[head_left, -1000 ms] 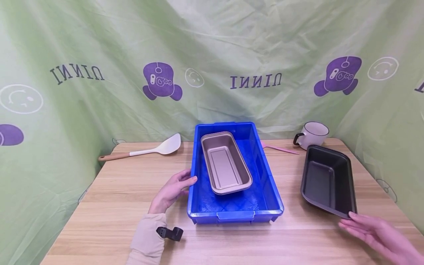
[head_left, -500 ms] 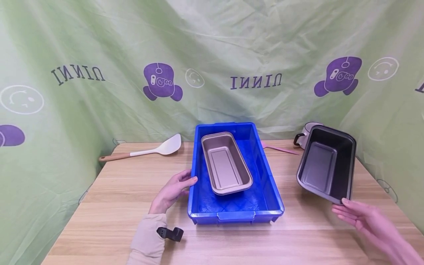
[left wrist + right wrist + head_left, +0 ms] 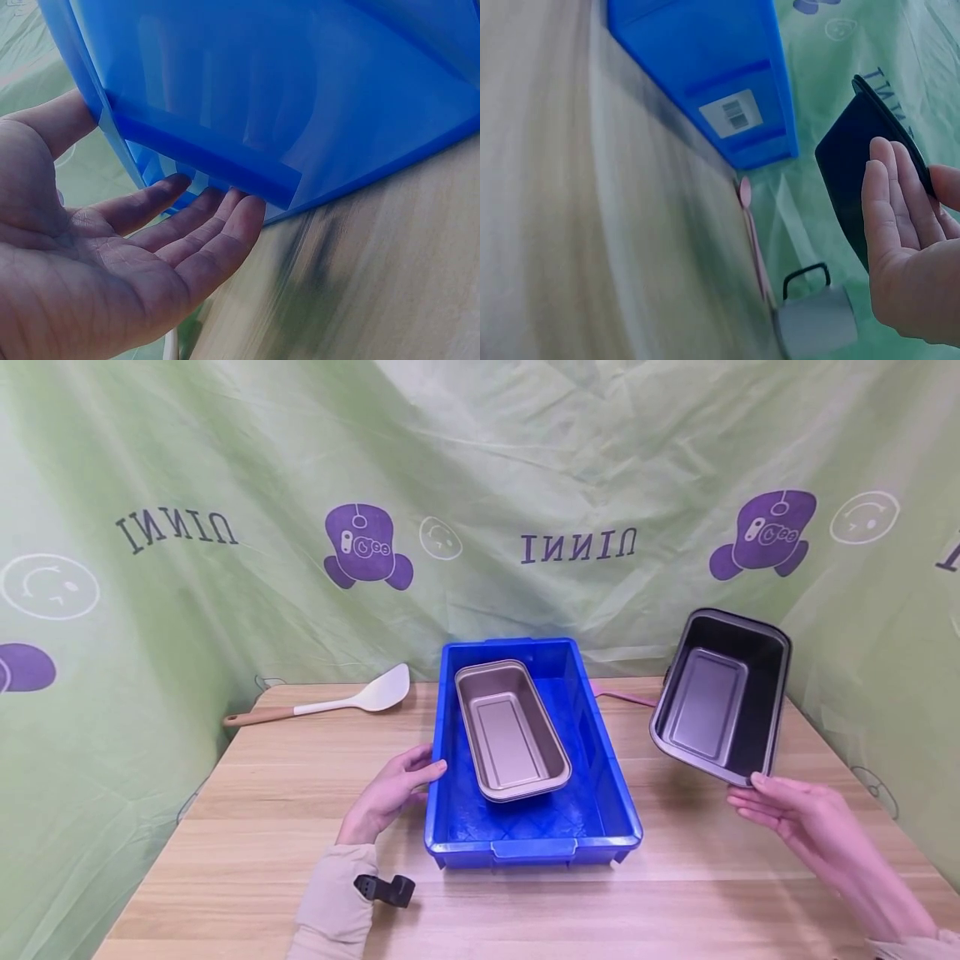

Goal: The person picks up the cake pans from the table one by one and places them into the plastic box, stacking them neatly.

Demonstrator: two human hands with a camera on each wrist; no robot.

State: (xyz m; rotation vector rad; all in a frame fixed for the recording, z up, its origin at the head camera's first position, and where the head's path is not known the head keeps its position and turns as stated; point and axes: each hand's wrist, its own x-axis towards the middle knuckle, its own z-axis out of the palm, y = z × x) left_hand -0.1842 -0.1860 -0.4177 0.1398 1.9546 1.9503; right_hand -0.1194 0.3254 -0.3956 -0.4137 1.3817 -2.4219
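My right hand (image 3: 813, 827) pinches the near corner rim of a black loaf pan (image 3: 705, 706), thumb at the rim and fingers flat along its outer wall in the right wrist view. The pan is raised over the right side of the table, tilted, its inside facing me. My left hand (image 3: 384, 797) grips the left side of a blue plastic bin (image 3: 534, 851); in the left wrist view the thumb is at the rim and the fingertips (image 3: 244, 214) curl under a ledge on the wall. A champagne-coloured loaf pan (image 3: 508, 739) lies at a slant inside the bin.
A white spatula (image 3: 382, 689) with a wooden handle lies at the back left of the table (image 3: 285, 810). Right of the bin lies a thin pink spoon (image 3: 746, 193). The white mug (image 3: 817, 322) with a dark handle is mostly behind the black pan in the head view.
My right hand has lifted the black loaf pan up and leftward, and the pan now covers the mug. The left hand and the bin have stayed in place.
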